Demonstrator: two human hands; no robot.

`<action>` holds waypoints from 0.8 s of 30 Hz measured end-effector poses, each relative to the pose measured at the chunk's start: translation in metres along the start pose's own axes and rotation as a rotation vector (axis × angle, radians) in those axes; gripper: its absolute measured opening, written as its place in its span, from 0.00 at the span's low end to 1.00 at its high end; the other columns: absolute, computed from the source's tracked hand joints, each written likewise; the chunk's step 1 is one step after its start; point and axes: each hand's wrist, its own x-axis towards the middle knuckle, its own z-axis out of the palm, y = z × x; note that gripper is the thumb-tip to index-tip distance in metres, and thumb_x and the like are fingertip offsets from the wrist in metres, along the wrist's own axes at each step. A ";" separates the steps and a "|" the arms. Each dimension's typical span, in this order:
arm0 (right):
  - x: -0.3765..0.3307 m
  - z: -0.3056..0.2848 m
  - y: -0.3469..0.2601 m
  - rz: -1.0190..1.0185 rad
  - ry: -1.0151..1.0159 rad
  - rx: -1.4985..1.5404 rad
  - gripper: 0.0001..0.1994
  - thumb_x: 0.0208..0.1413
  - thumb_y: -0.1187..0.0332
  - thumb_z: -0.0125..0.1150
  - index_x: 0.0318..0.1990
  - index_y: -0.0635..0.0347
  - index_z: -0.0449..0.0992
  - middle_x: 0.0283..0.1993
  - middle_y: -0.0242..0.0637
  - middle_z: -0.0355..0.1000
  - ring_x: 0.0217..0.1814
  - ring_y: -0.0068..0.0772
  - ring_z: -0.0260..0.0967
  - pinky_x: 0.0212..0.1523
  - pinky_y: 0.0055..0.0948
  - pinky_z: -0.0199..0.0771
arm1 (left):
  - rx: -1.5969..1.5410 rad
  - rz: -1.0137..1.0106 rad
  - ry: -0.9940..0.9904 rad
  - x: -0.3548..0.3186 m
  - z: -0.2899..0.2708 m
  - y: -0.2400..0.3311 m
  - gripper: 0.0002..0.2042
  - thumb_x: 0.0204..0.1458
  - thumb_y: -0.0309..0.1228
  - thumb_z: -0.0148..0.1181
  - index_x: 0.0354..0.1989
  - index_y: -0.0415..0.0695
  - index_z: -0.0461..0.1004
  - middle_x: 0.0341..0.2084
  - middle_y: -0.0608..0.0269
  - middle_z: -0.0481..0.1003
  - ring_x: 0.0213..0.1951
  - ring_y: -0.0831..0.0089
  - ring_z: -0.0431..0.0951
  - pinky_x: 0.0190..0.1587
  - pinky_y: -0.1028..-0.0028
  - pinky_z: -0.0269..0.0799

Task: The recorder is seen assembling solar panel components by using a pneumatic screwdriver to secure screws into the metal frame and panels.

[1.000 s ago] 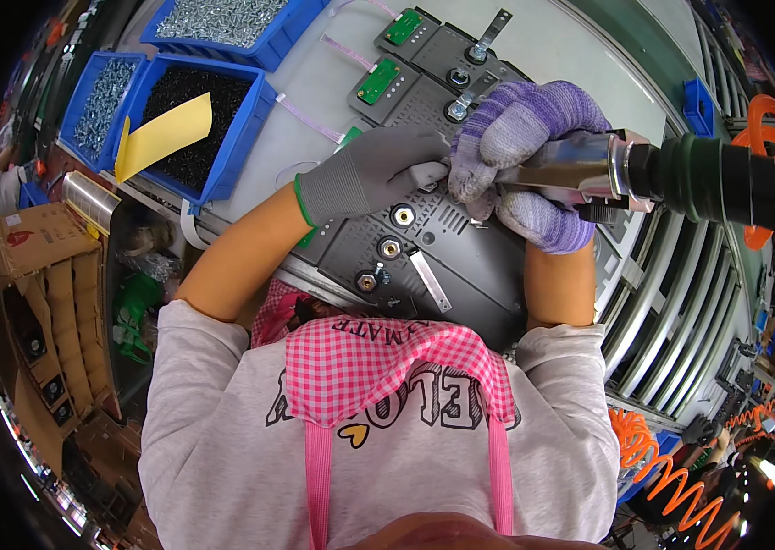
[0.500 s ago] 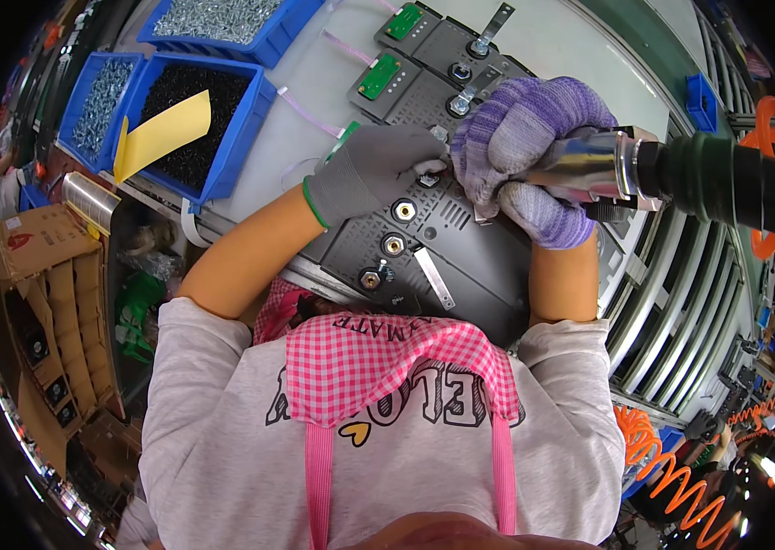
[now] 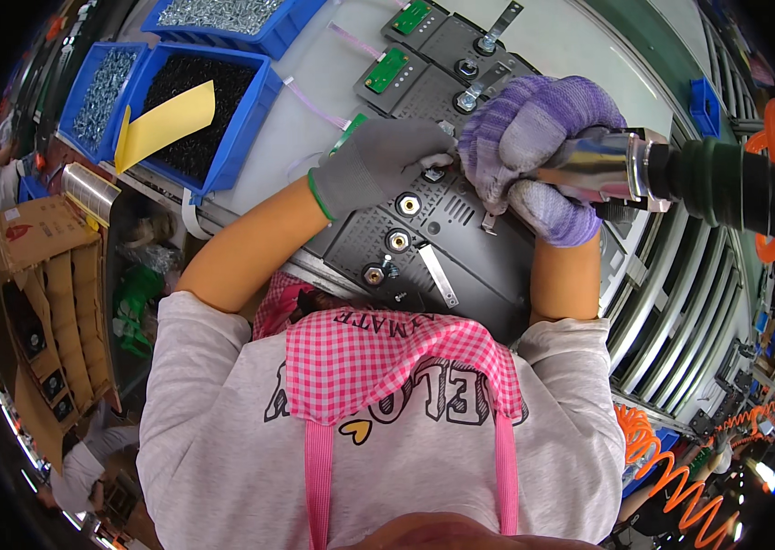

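My right hand (image 3: 548,151), in a purple and grey knit glove, is wrapped round the metal body of a power screwdriver (image 3: 603,170). My left hand (image 3: 378,165), in a grey glove with a green cuff, is closed, its fingertips beside the right glove. What those fingertips hold, if anything, is hidden. Both hands are over a row of dark grey plastic housings (image 3: 488,266). Brass-centred threaded fittings with nuts (image 3: 408,204) stand in the housings, just below my left hand. A flat metal strip (image 3: 438,275) lies nearer to me. The screwdriver's tip is hidden by the gloves.
Blue bins of silver screws (image 3: 105,99) and black screws (image 3: 222,101) stand at the left, a yellow card (image 3: 167,124) across them. Green circuit boards (image 3: 387,71) with pink wires lie along the housings. Metal rails (image 3: 667,302) and orange coiled hoses (image 3: 663,467) are at the right.
Both hands and the housings appear shifted slightly right and hold nearly the same pose. A small metal tab now shows more clearly below the right glove.
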 end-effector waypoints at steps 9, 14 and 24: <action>-0.001 -0.023 -0.041 -0.324 -0.069 0.081 0.25 0.55 0.57 0.70 0.57 0.51 0.69 0.39 0.32 0.76 0.23 0.22 0.74 0.27 0.26 0.74 | 0.164 0.024 -0.142 -0.032 -0.038 0.048 0.10 0.54 0.37 0.60 0.40 0.47 0.75 0.34 0.59 0.73 0.37 0.60 0.77 0.39 0.63 0.73; -0.008 -0.020 -0.073 -0.277 -0.091 0.003 0.23 0.53 0.58 0.72 0.54 0.49 0.71 0.40 0.28 0.77 0.26 0.19 0.76 0.29 0.23 0.74 | 0.244 -0.019 -0.620 -0.070 -0.019 0.069 0.10 0.51 0.37 0.62 0.38 0.48 0.76 0.34 0.58 0.72 0.35 0.60 0.76 0.37 0.61 0.72; -0.024 0.003 -0.105 -0.218 -0.115 0.049 0.22 0.52 0.64 0.72 0.54 0.52 0.73 0.41 0.32 0.78 0.27 0.22 0.78 0.29 0.23 0.79 | 0.049 -0.208 -0.462 -0.071 -0.004 0.062 0.13 0.51 0.36 0.63 0.41 0.43 0.75 0.37 0.56 0.72 0.39 0.58 0.76 0.41 0.63 0.74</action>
